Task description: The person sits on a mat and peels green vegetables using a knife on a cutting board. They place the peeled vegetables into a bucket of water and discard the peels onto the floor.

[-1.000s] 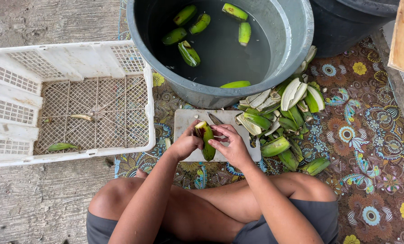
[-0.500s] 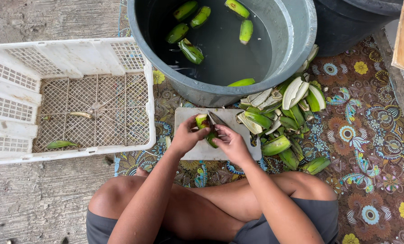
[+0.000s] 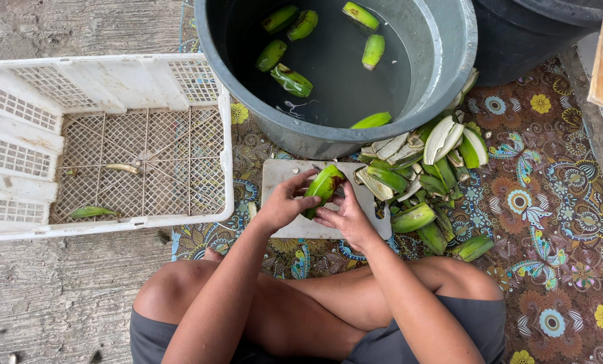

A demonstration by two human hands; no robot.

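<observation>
Greens against grey, white and a flowered brown mat

The banana between the left hand and right hand is bright green with a dark brown patch, lying over a white cutting board. The pile of peels beside it mixes deep green skins with pale cream insides. Green bananas float in dark water inside a grey tub. The crate is white lattice plastic. The mat is brown, patterned with yellow flowers, blue medallions and teal swirls. The shorts are grey, the concrete floor pale grey.
</observation>
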